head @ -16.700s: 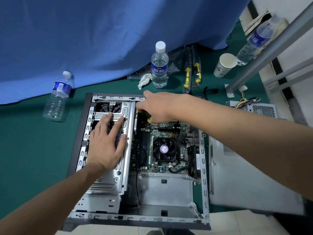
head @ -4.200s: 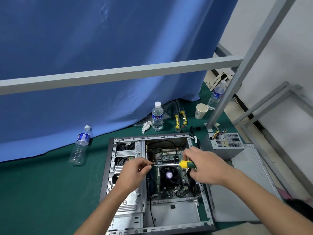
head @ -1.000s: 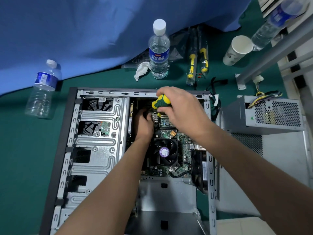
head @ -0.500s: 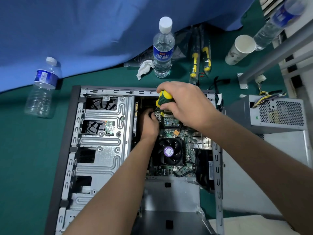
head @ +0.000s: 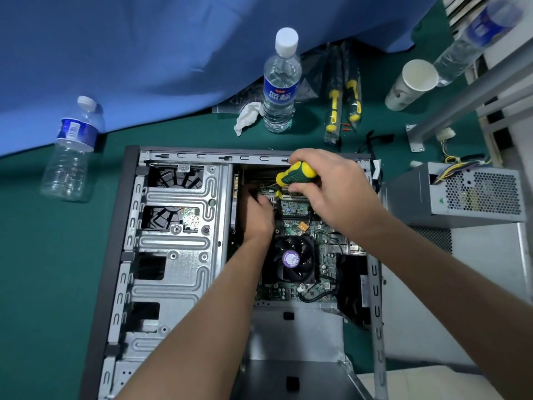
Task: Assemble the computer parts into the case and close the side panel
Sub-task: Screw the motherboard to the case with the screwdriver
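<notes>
The open computer case [head: 131, 226] lies flat on the green mat, its silver drive cage [head: 178, 249] on the left. The motherboard [head: 300, 223] with a black CPU fan [head: 291, 259] fills the right half. My right hand [head: 331, 189] grips a green-and-yellow screwdriver [head: 295, 176], tip pointing down into the case's far end. My left hand [head: 258, 217] reaches deep beside the drive cage, fingers curled at the screwdriver's tip; what they hold is hidden. The grey power supply [head: 467, 194] sits outside the case on the right, on the detached side panel [head: 461, 298].
An upright water bottle [head: 281, 82], a crumpled tissue [head: 248, 116] and bagged screwdrivers [head: 343, 93] lie beyond the case. An empty bottle [head: 72, 148] lies left. A paper cup [head: 412, 83], another bottle [head: 476, 39] and a grey metal frame leg [head: 461, 99] stand far right. Blue cloth hangs behind.
My right hand and the screwdriver have stayed over the case's far end, with only a small shift. My left hand stays down by the tip. The view has moved slightly.
</notes>
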